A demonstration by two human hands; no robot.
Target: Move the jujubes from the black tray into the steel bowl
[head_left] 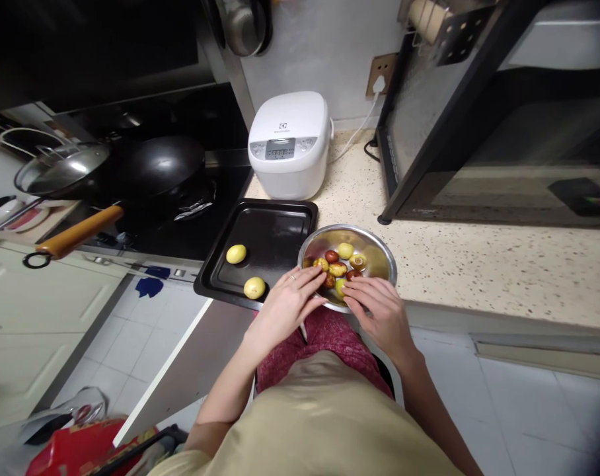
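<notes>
A shiny metal bowl (385,254) on the counter's front edge holds several small round fruits (337,269), yellow, green and mottled red-brown, which look like jujubes. My left hand (293,294) reaches over the bowl's left rim with fingers stretched out, its fingertips at a mottled fruit. From the right, my right hand (375,303) extends its fingers over the front of the bowl, beside a greenish fruit (340,287); whether it touches that fruit is unclear. Two yellow fruits, one farther back (236,254) and one nearer me (254,287), lie on the black baking tray (275,228) left of the bowl.
A white rice cooker (291,149) stands behind the tray. On the stove at left sits a black wok (156,165), its wooden handle (84,231) pointing toward me. A dark oven (508,145) occupies the right of the speckled counter (478,268). Below the tray, a cabinet door (181,360) hangs open.
</notes>
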